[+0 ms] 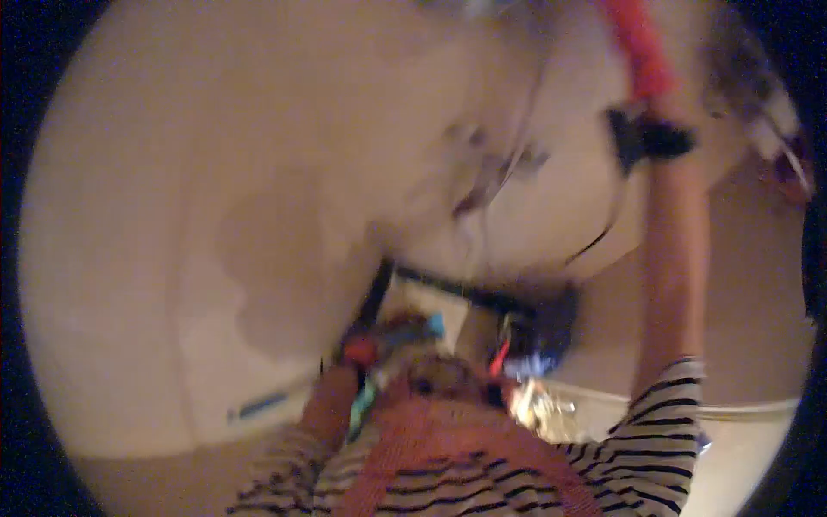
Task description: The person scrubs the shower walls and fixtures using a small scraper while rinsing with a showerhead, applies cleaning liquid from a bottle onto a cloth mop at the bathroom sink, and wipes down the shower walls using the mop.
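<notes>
My right arm reaches up the right side of the view, with a black band (pixel 650 140) round the wrist. Beyond it my right hand (pixel 642 52) shows as a blurred red shape, seemingly gloved, that runs to the top edge; its fingers cannot be made out. Low and left of centre, my left hand (pixel 360 349) is a small red patch close to my body, beside a dark bar (pixel 372 297). Blur hides its fingers and anything it may hold. A thin dark cord (pixel 610 228) hangs below the right wrist band.
A pale surface (pixel 112 258) fills the left. Small blurred dark items (pixel 500 172) lie near the centre. A dark-rimmed container (pixel 551 319) with mixed items stands below them, near a shiny gold wrapper (pixel 547 412). A blue-green stick (pixel 261 405) lies at lower left.
</notes>
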Available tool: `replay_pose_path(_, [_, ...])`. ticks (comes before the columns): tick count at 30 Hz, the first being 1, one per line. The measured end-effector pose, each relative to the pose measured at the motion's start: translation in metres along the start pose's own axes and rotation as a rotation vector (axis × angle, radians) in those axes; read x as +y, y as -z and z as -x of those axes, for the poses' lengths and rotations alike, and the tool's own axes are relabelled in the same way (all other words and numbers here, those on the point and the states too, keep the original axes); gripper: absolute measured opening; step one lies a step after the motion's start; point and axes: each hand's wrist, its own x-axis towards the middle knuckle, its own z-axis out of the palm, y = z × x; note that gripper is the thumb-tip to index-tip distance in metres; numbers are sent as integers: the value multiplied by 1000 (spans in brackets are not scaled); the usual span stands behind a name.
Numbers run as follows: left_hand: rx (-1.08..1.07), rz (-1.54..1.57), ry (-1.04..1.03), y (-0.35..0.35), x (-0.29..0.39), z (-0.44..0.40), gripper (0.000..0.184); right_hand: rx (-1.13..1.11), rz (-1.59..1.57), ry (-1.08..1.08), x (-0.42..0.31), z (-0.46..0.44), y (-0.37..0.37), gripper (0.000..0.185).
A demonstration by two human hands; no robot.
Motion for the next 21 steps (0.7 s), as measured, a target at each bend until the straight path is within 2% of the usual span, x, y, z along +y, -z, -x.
replay_pose_path(3, [-21,-11,236,-27,-21,44,30,-158,101,-12,1,44,1,51])
replay_pose_path(5, [-25,69,373,-76,-36,27,28,-227,155,-15,16,55,5,51])
replay_pose_path(8, [45,77,465,-133,-49,37,26,-272,205,-27,20,61,19,51])
replay_pose_path(9, [-39,147,518,-118,-43,52,25,-293,217,-34,19,63,21,51])
replay_pose_path(13, [-134,244,450,-157,-75,55,24,-364,254,-58,9,67,26,51])
replay_pose_path(21, [-313,322,521,-135,-106,51,28,-400,283,-119,-28,64,49,51])
